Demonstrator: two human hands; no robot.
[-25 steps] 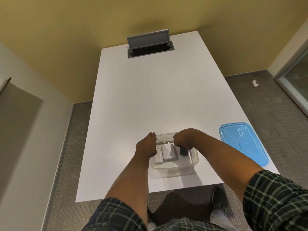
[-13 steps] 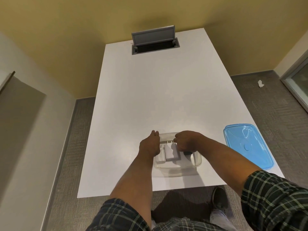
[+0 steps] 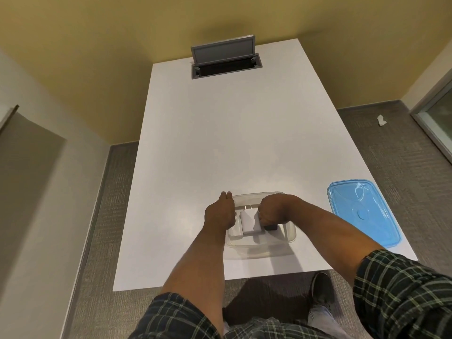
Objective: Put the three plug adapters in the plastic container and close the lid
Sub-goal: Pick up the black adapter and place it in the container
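Head view: clear plastic container (image 3: 281, 238) is sitting near the front edge of the white desk (image 3: 220, 143), long axis running along that edge. Three plug adapters are lying inside: a small white adapter (image 3: 233, 228) at the left wall, a larger white adapter (image 3: 249, 223) just beside it with prongs pointing toward the far edge, and a black adapter (image 3: 271, 227) mostly hidden under the right hand (image 3: 274, 211). That hand is curling down over the black one, fingers bunched, but whether they are clamped on it I cannot tell. Left hand (image 3: 220, 214) is resting against the container's left wall, fingers together and extended. Blue lid (image 3: 362, 211) is lying near the front right corner, well apart. Judgement: seat the black adapter flat so nothing sits proud of the rim, keep the container steadied, then fetch the lid.
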